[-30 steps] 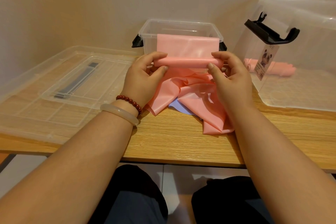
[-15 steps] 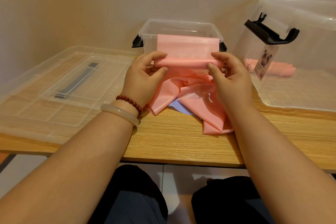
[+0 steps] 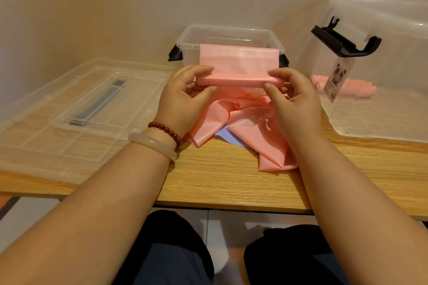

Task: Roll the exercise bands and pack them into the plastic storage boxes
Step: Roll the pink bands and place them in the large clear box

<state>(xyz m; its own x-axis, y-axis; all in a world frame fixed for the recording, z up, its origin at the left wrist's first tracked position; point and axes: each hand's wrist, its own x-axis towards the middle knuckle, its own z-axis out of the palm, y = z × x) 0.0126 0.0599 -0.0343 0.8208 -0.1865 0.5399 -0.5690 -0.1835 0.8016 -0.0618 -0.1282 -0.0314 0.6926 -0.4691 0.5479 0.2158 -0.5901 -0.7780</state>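
Note:
A pink exercise band [image 3: 238,81] is partly rolled into a tube held above the table. My left hand [image 3: 183,99] pinches the tube's left end, and my right hand [image 3: 291,102] pinches its right end. The band's flat part rises from the tube and drapes over the front rim of a small clear storage box [image 3: 231,32]. More loose pink band [image 3: 252,127] lies crumpled on the table under my hands, with a bit of a lilac band [image 3: 228,137] showing beneath it.
A large clear box [image 3: 379,104] with a black latch stands at the right, with pink rolled bands [image 3: 349,87] inside. Two clear lids [image 3: 76,109] lie stacked on the left. The wooden table's front edge [image 3: 220,201] runs close to my knees.

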